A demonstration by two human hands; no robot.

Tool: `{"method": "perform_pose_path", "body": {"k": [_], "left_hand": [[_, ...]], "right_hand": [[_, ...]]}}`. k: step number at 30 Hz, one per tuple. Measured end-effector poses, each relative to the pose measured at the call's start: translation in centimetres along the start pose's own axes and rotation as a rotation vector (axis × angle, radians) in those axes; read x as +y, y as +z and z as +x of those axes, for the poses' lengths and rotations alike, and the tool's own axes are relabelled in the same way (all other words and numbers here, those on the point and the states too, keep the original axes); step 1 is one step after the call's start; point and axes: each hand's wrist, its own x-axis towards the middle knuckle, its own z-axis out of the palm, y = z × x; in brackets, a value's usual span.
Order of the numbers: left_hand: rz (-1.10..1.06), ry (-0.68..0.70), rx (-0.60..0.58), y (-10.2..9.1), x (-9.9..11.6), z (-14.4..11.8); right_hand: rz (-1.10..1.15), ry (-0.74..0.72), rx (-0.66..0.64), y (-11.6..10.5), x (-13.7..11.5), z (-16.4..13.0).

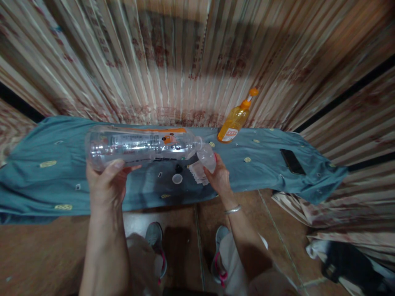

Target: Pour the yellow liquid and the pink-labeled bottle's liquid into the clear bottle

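My left hand [108,174] is wrapped around the base end of a large clear plastic bottle [142,146] with an orange-and-white label. The bottle is tipped on its side, its neck pointing right. At its mouth, my right hand [218,174] grips a small translucent container [206,158], which seems to touch the bottle's neck; I cannot tell whether liquid is flowing. Below them on the cloth lie a white round cap [177,179], a small dark cap [178,168] and a pale packet with zigzag edges [198,172].
A teal patterned cloth [256,164] covers the narrow table. A bottle of orange liquid with a pump top [233,123] stands at the back. To the right lies a black phone [292,161]. Curtains [182,74] hang behind, and dark clothing [352,263] lies at lower right.
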Motion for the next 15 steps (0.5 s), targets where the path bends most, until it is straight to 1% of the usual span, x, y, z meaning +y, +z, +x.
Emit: {"method": "perform_pose_path", "body": {"k": [3, 8, 15], "left_hand": [[0.002, -0.001, -0.004, 0.05, 0.03, -0.03], [-0.002, 0.016, -0.013, -0.05, -0.07, 0.0], [0.008, 0.011, -0.022, -0.27, -0.27, 0.06]], "right_hand": [[-0.007, 0.012, -0.014, -0.02, -0.05, 0.02], [-0.005, -0.013, 0.0, 0.0, 0.07, 0.0], [-0.007, -0.011, -0.005, -0.09, 0.01, -0.01]]}}
